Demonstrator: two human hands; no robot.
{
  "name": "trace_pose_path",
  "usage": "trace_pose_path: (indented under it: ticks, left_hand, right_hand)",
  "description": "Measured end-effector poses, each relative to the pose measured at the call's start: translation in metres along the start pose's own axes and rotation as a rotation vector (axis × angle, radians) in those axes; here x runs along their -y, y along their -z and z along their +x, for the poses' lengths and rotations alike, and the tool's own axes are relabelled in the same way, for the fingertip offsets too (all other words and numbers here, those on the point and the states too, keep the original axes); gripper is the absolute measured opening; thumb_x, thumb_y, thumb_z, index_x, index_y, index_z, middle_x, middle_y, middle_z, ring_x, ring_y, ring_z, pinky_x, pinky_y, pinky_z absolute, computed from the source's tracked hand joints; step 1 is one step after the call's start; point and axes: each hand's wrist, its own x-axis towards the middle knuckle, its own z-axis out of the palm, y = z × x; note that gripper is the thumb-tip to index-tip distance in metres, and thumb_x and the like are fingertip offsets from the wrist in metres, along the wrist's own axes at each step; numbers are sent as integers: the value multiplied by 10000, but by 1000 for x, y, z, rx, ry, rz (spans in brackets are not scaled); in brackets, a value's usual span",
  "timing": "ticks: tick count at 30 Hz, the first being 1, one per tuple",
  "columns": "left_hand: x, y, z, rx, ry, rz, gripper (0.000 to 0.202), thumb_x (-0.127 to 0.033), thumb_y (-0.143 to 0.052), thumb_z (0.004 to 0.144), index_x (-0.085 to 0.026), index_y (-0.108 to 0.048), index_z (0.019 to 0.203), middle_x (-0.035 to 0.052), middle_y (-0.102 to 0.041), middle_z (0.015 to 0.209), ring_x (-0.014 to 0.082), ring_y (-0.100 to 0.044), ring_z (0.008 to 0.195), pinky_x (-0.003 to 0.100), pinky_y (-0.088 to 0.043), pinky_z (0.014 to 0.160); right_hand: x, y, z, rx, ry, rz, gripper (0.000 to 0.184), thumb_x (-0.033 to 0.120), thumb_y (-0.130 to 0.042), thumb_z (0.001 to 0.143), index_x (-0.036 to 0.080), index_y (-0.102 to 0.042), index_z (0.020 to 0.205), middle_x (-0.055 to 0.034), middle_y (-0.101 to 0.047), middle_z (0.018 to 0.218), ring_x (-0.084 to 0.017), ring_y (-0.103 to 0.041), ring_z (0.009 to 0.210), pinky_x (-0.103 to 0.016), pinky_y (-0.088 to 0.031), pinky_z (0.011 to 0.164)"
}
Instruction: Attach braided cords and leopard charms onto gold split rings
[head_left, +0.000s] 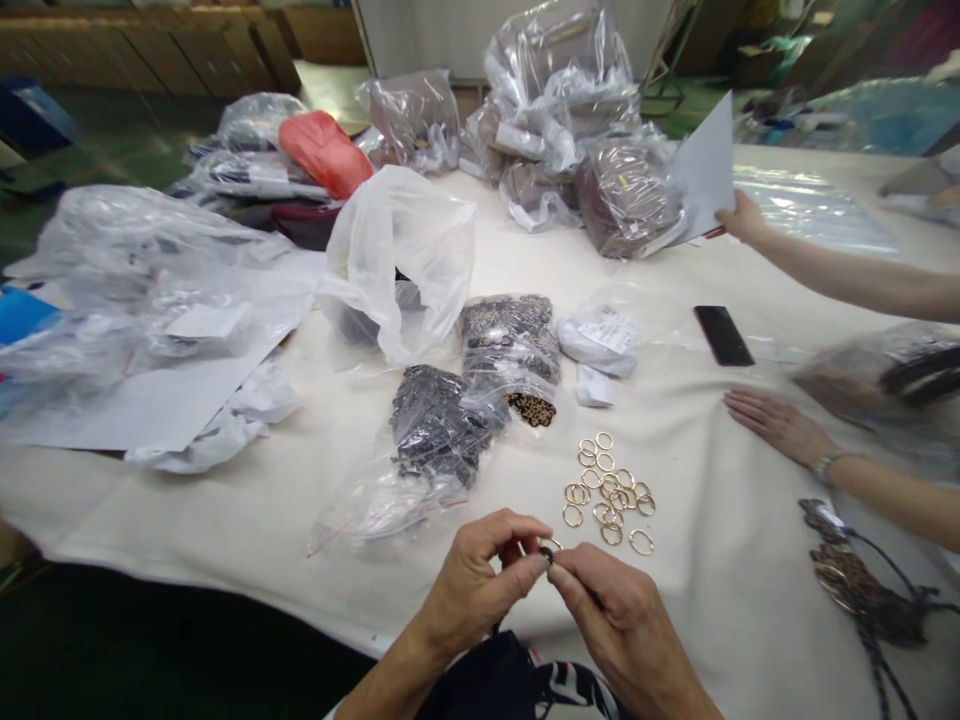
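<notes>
The left hand (476, 575) pinches a gold ring (553, 543) between thumb and forefinger, over the near edge of the table (247, 515). The right hand (626, 610) has thumb and forefinger closed on a small dark piece (547, 553) at that ring; fingertips cover most of these 2 things, so how they join cannot be made out.

Just beyond lie roughly 18 loose rings (619, 498); overlaps blur the exact count. Left of them are 2 clear bags: 1 of black pieces (435, 420), 1 of brown-and-black pieces (510, 335), too tangled to count. Behind stands 1 white bag (405, 260), its dark contents mostly hidden.

To the right are 1 phone (724, 335) and a co-worker's 2 hands: 1 lies on the cloth (776, 425), the other grips a white sheet (705, 175). The arms are cut off by the frame. Near the right edge, 1 dark cord bundle (862, 590) is blurred. At the back, plastic-wrapped goods (630, 195) heap up beside 1 red bundle (322, 150), glare and overlap preventing a count.
</notes>
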Motion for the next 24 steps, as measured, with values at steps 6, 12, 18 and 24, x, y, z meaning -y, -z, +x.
trace_pose_path:
  ticks: [6, 12, 18, 24]
  left_hand:
    - [-6, -3, 1, 78, -10, -55, 169, -192, -513, 833, -176, -635, 948, 27, -559, 778, 85, -541, 596, 188, -459, 545]
    - [23, 0, 2, 106, 55, 125, 135, -193, -572, 771, -155, -694, 816, 27, -560, 686, 88, -505, 569, 187, -426, 523]
    - [35, 0, -7, -16, 350, -380, 260, -355, -632, 749, -139, -547, 867, -49, -501, 543, 60, -476, 421, 152, -399, 399]
    - [17, -2, -1, -54, 178, -329, 159, -285, -641, 760, -135, -592, 765, -5, -532, 696, 57, -524, 491, 154, -424, 428]
  right_hand:
    - [-4, 5, 1, 89, -87, 134, 292, 341, -411, 910, 196, -549, 696, 14, -519, 633, -126, -476, 602, -224, -346, 570]
    - [-7, 14, -6, 138, -288, 708, 410, 501, -409, 866, 187, -421, 602, 42, -341, 537, -94, -293, 477, -229, -234, 442]
    - [-14, 15, 4, 56, -342, 382, 381, 475, -405, 881, 180, -520, 668, 42, -354, 547, -104, -326, 508, -224, -249, 468]
    - [-13, -1, 11, 146, -182, 130, 369, 397, -371, 911, 184, -533, 657, 24, -465, 593, -116, -438, 567, -227, -303, 538]
